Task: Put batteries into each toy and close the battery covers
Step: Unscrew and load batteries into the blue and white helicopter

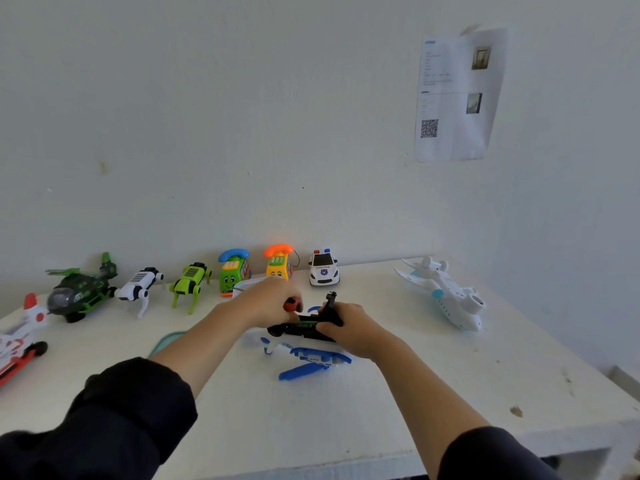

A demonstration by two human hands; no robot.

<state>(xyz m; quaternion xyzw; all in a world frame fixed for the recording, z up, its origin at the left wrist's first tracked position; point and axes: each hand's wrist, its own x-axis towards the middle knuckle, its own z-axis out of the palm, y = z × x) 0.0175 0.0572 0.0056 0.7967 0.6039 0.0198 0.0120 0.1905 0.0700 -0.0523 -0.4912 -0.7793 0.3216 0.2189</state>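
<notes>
The fingers of the right hand (349,329) curl around the right end of a black toy (304,328), holding it just above the tabletop (398,393) near the middle. A green strip shows in the toy's upturned side, and a black part sticks up at its far end. The left hand (268,301) is curled around a red-handled tool (292,305), which looks like a screwdriver, with its tip down at the black toy; the tip itself is hidden.

Just under the black toy, on the near side, lies a blue and white toy (311,358) on the tabletop. A pale green cord or rim (166,342) peeks out beside the left forearm. A white box-like thing (249,285) sits just beyond the left hand; what is in it cannot be seen.

Along the far edge stand two toy dogs, one white (138,289) and one green (189,285), two toy phones, one green with a blue receiver (233,271) and one yellow with an orange receiver (278,263), and one police car (323,268). A dark green helicopter (81,289) sits far left, a red and white toy (19,337) at the left edge, and one white plane (446,294) to the right. A printed sheet (457,95) hangs on the wall.
</notes>
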